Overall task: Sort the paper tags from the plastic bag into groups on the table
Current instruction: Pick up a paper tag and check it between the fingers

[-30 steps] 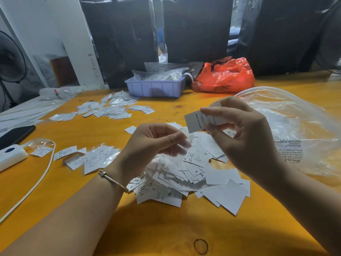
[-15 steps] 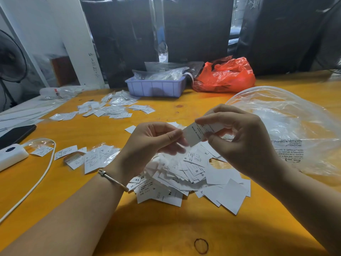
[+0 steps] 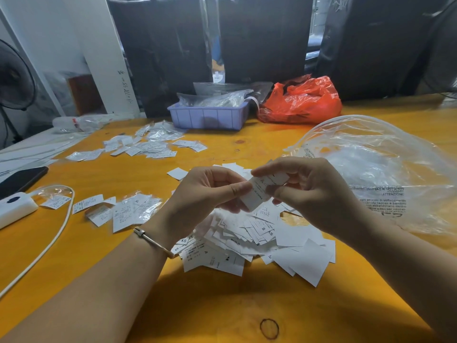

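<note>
Head view, one moment over a yellow table.

Left hand: fingers curled, thumb and forefinger pinching the near-left edge of a single paper tag printed "IN CHINA". Thin bracelet on the wrist.

Right hand: fingers curled, thumb and forefinger gripping the same tag at its far-right end. Tag held tilted in the air, above the heap.

Heap of loose paper tags: mid-table, directly beneath both hands, some printed "S" and "XS", some blank side up.

Clear plastic bag: lying open toward the table's right edge, just beside the heap, with printed warning text.

Sorted groups: sleeved tags near the left edge; a wider scatter toward the far left corner.

Other items: lilac plastic tray and red plastic bag at the far edge; white charger with cable and dark phone at the left edge; black rubber band at the near edge.
</note>
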`<state>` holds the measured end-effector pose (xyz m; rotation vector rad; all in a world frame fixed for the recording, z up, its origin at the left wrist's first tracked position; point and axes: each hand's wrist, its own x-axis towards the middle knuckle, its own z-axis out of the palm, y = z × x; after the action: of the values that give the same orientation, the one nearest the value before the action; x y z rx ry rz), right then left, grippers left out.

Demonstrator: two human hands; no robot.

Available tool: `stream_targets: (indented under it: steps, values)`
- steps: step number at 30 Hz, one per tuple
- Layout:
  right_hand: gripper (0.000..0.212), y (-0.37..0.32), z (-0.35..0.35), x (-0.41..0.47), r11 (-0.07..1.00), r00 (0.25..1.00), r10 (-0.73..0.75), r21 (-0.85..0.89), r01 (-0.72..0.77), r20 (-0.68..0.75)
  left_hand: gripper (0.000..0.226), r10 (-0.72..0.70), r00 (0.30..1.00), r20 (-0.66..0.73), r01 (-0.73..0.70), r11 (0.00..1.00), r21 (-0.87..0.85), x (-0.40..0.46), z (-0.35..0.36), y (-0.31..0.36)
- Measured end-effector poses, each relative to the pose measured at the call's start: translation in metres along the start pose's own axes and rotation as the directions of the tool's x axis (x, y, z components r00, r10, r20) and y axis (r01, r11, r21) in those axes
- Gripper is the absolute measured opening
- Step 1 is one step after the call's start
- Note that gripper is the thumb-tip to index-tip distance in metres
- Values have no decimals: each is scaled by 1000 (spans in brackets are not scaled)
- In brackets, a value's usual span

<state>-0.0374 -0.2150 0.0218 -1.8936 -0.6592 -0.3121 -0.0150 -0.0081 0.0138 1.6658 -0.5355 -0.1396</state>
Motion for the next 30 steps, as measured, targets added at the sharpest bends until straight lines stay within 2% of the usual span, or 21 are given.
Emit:
stream_targets:
  steps: [8, 12, 16, 20, 26, 30]
  values:
    - [28, 8, -4, 1, 991, 968, 65, 133, -33, -243, 17, -10, 998, -57, 9, 1000, -20, 0, 1, 0]
    - [15, 6, 1, 0, 996, 980, 70, 68, -58, -186, 28, -8, 997, -75, 9, 1000, 7, 1, 5, -1]
    - [13, 6, 4, -1, 996, 992, 57, -55, -64, -113, 32, 0, 995, -99, -3, 1000, -29, 1, 6, -1]
    - [13, 7, 0, 0, 997, 988, 55, -53, -64, -144, 35, -4, 991, -136, 0, 1000, -25, 1, 5, 0]
    - [13, 6, 2, 0, 996, 996, 63, -65, -67, -61, 31, 14, 994, -112, -16, 1000, -20, 1, 6, -1]
    - [25, 8, 0, 1, 993, 993, 118, -27, -119, -29, 20, 30, 991, -127, -37, 998, -51, 1, 6, 1]
